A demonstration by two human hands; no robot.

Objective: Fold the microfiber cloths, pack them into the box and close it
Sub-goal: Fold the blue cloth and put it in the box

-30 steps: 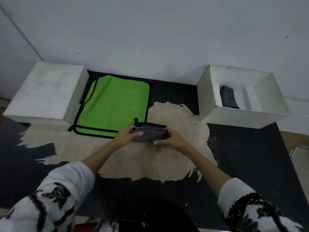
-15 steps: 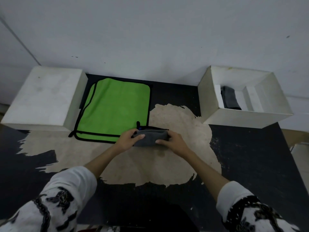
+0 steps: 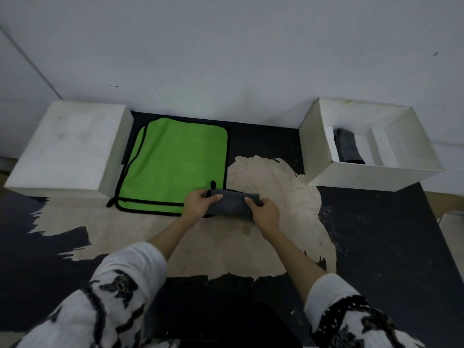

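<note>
A small folded grey cloth [image 3: 232, 204] lies at the table's middle, held at both ends. My left hand [image 3: 198, 204] grips its left end with the thumb on top. My right hand [image 3: 265, 214] grips its right end the same way. A green cloth [image 3: 175, 167] with black edging lies flat behind and to the left, partly under the grey one. The open white box [image 3: 324, 149] stands at the back right, with a dark folded cloth [image 3: 347, 148] inside its left compartment.
A closed white block or lid [image 3: 67, 149] sits at the back left, against the green cloth's edge. The table [image 3: 376, 234] is black with a large worn beige patch. A white wall rises right behind everything.
Both hands stay on the grey cloth and have shifted slightly. The cloth looks a little more compact between them.
</note>
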